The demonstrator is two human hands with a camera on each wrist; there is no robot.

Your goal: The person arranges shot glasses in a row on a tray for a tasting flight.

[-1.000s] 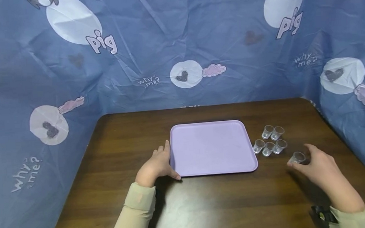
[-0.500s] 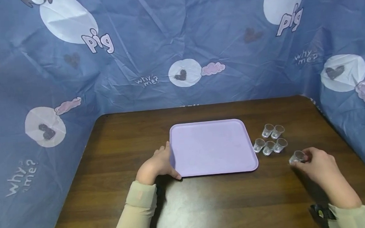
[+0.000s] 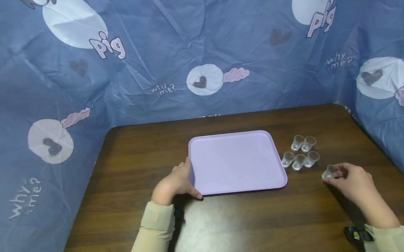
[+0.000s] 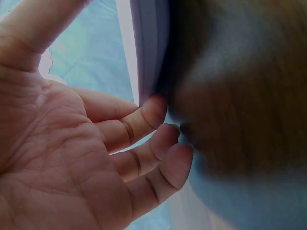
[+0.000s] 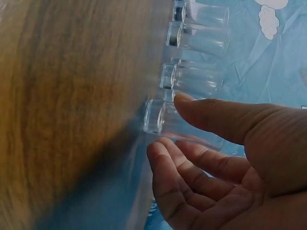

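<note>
A lilac tray (image 3: 236,162) lies flat on the wooden table. At its left side is my left hand (image 3: 174,184), thumb by the near corner and the other fingers along the edge. The left wrist view shows loosely bent fingertips (image 4: 156,112) against the tray's rim (image 4: 148,52). To the right of the tray, my right hand (image 3: 357,182) holds a clear shot glass (image 3: 331,171) between thumb and fingers. The right wrist view has the thumb (image 5: 206,112) on one side of this glass (image 5: 154,117), which stands upright at table level.
Several more clear shot glasses (image 3: 299,162) stand in two rows between the tray and my right hand, one close to the tray's right edge. Blue printed cloth (image 3: 151,67) rises behind and beside the brown table (image 3: 144,144).
My right fingers have closed in around the shot glass, which stays in about the same place. My left hand stays at the tray's edge.
</note>
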